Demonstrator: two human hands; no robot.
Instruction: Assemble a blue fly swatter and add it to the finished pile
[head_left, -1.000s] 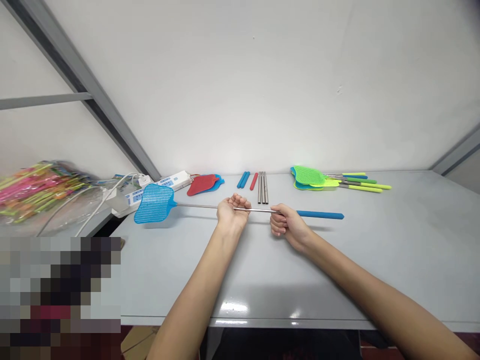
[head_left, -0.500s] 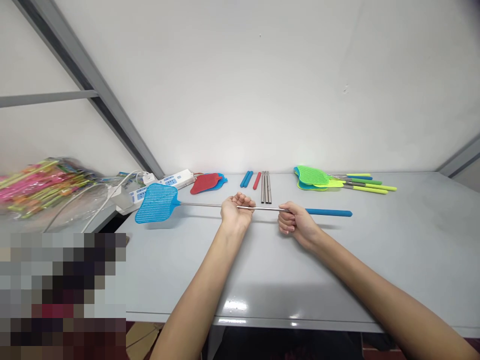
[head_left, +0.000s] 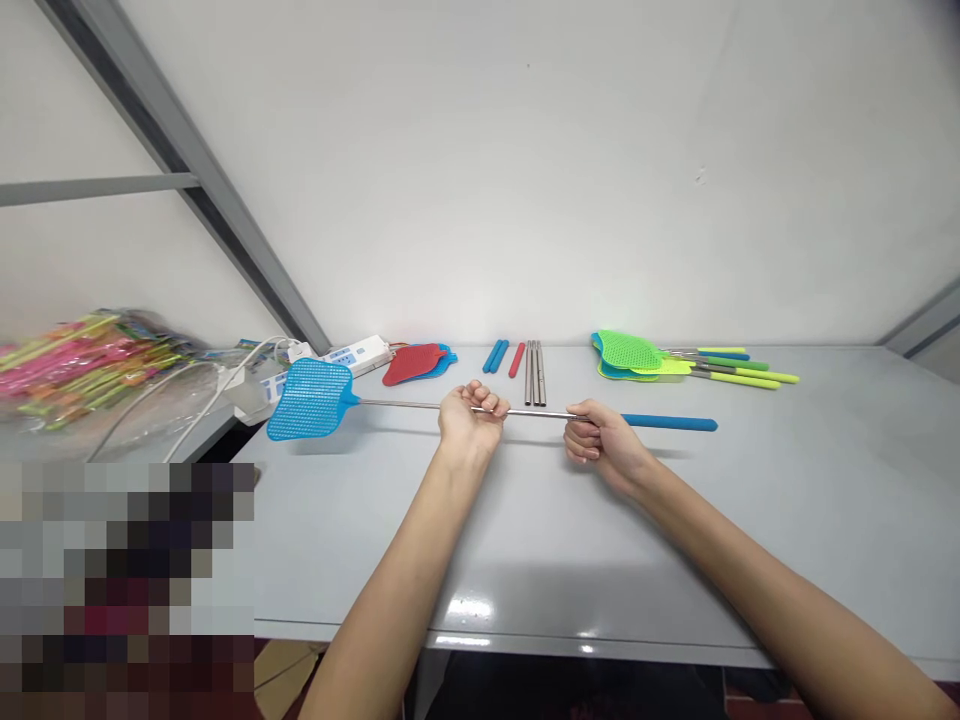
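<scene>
From my remote position I see a long grey bench against a white wall. To the left of the bench lies a plastic bag of pink and yellow pieces, a little blurred, and a white power strip sits at the back corner of the bench. Along the back edge there are, in a row, red and blue mesh heads, short blue and red handles, a few upright-lying steel rods, and a pile of green mesh heads beside rods with yellow-green handles. In front of this row, a fly swatter lies crosswise above the bench, with its blue mesh head at the left and its blue handle at the right. My left hand is closed around the steel shaft with the palm up, and my right hand is closed around it just before the handle. To hold this well, I would keep both grips firm and level, so the shaft stays straight and the head does not swing into the power strip.
</scene>
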